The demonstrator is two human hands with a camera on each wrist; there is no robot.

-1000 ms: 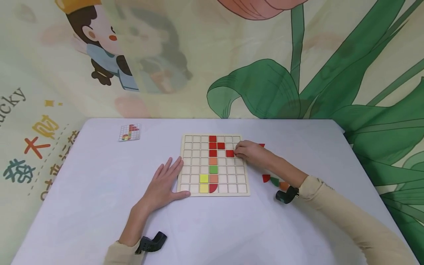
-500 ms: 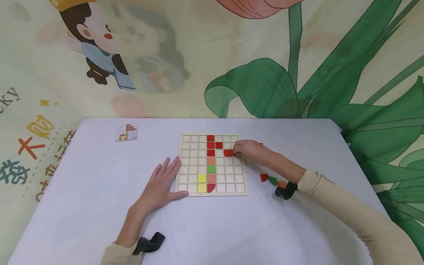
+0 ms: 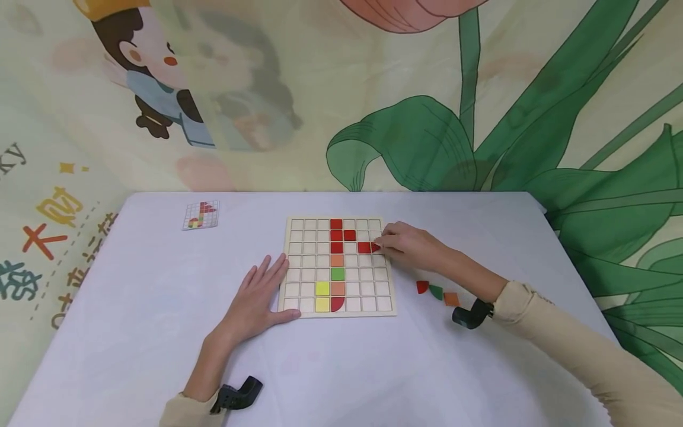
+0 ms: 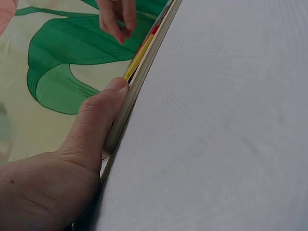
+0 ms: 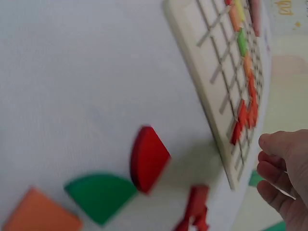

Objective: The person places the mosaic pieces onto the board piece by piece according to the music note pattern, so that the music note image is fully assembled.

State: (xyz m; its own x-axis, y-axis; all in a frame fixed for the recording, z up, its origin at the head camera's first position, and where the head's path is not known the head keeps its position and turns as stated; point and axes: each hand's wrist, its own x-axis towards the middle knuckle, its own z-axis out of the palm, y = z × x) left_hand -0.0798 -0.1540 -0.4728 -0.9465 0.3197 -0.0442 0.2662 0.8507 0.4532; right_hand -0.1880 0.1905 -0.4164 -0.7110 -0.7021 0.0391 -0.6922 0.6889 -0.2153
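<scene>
A pale wooden grid board holds red, orange, green and yellow pieces in its cells. At its left side my left hand lies spread, fingers on the left rim and thumb on the near edge. A small red triangle sits in the third row's rightmost cell, beside a red square. Just above that triangle is my right hand, its fingers loosely bent; the right wrist view shows no piece between thumb and fingers.
Right of the board lie a red quarter-round, a green one and an orange square. More red pieces show in the right wrist view. A small pattern card rests at the back left.
My right hand has drawn slightly back to the right relative to the board, and the red triangle beneath its fingertips now shows. My left hand stays on the board's edge.
</scene>
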